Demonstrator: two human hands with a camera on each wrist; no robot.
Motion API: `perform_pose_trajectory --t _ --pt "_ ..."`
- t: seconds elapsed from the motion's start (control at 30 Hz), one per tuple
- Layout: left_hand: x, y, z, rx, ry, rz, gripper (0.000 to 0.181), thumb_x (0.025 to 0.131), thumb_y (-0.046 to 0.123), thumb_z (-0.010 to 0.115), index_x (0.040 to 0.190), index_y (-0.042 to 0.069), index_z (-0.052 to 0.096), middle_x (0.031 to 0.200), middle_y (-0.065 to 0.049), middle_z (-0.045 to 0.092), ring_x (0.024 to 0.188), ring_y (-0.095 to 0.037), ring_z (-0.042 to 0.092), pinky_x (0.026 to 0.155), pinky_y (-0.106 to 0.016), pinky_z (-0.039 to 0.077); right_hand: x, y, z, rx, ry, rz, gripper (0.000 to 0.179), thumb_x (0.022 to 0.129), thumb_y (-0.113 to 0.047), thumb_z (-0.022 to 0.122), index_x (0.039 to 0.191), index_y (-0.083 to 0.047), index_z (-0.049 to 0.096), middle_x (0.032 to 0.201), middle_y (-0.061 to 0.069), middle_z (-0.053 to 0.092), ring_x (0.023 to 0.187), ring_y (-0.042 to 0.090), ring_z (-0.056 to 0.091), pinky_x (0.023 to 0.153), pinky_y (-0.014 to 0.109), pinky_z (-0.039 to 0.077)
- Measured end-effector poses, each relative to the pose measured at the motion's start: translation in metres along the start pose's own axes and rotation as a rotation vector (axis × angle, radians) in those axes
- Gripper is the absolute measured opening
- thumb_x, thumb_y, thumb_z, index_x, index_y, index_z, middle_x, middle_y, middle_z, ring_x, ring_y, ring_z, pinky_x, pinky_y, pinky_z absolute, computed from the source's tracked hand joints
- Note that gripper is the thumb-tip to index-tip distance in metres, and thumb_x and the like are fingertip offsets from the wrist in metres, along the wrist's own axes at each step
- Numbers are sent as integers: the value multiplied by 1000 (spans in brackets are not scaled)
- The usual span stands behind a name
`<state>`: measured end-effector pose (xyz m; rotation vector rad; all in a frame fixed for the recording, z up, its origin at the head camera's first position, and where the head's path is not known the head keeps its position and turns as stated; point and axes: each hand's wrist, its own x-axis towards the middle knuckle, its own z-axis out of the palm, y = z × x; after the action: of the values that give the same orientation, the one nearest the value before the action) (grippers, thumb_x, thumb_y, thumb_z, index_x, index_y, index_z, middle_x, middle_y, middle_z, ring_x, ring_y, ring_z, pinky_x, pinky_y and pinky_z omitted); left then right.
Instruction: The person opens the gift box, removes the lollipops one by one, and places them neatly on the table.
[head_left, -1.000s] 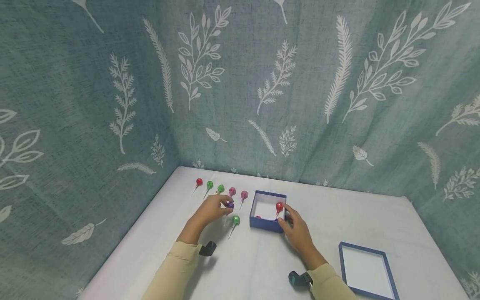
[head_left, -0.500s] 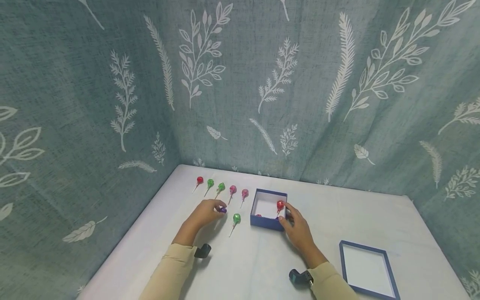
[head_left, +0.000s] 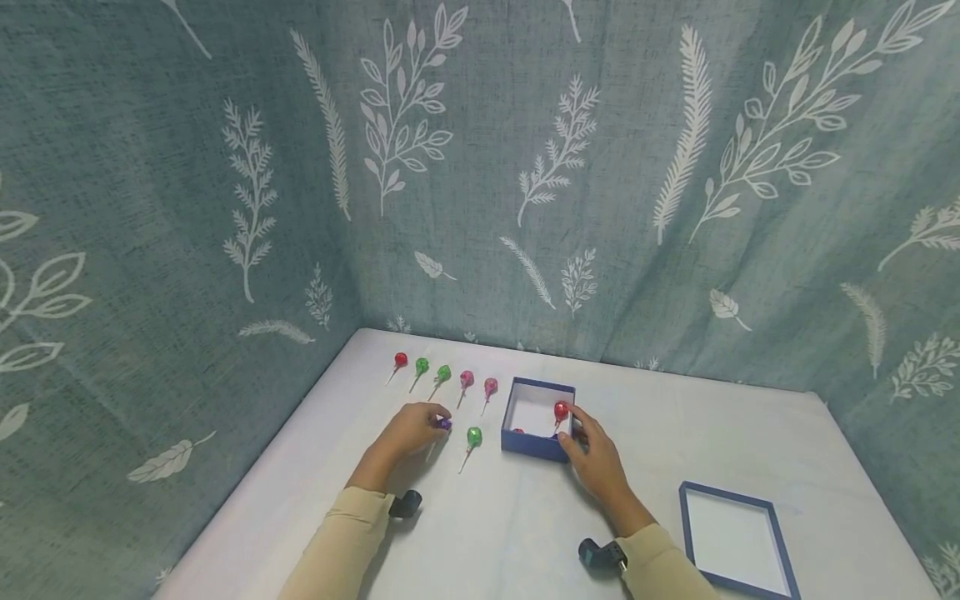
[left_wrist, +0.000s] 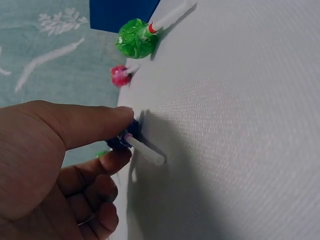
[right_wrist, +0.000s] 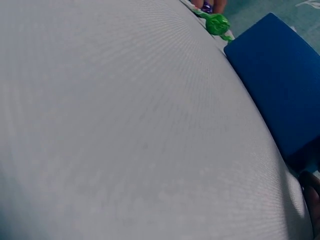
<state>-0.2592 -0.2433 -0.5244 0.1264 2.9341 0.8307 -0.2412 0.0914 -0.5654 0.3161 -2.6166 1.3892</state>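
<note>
My left hand (head_left: 411, 429) pinches a purple-wrapped lollipop (head_left: 444, 424) between thumb and fingers, low over the white table. In the left wrist view, its white stick (left_wrist: 147, 151) points away from the fingertips, close to the cloth. A green lollipop (head_left: 474, 437) lies just right of that hand. My right hand (head_left: 597, 462) grips the right front corner of a blue open box (head_left: 534, 446), thumb at the front and fingers along the right wall. Inside, near those fingertips, a red lollipop (head_left: 561, 410) leans by the wall; other candies are mostly hidden behind the front wall.
Behind the left hand runs a row of lollipops: red (head_left: 401, 359), two green, the nearer-to-middle green one (head_left: 444, 373), and two pink, the last pink one (head_left: 491, 386) by the box. A blue-rimmed lid (head_left: 735, 537) lies at right front. A patterned curtain (head_left: 480, 208) borders the table.
The left hand has moved left and slightly toward the body with the purple lollipop, away from the pink lollipops. The right hand and box stay in place.
</note>
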Motion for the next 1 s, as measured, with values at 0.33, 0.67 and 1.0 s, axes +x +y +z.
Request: perform_pose_trajectory --t 0.33,0.67,1.0 --pt "2 1 0 8 -12 -45 36 82 23 78 117 17 69 97 -2 66 90 -21 61 86 -47 49 0 1 1 0 5 8 54 96 -36 59 146 -23 45 144 13 47 120 37 54 97 55 41" --pt "11 21 -14 -22 35 29 35 84 27 77 117 16 69 105 -4 64 90 -20 60 80 -43 50 4 0 -2 0 -3 0 53 97 -36 58 147 -24 43 145 12 45 122 36 53 99 54 40" --pt "19 61 -9 -43 38 169 33 87 25 74 117 12 70 103 -5 65 87 -20 58 74 -39 49 -1 2 2 -4 15 -2 53 96 -34 60 145 -23 45 144 12 47 120 37 54 97 54 42"
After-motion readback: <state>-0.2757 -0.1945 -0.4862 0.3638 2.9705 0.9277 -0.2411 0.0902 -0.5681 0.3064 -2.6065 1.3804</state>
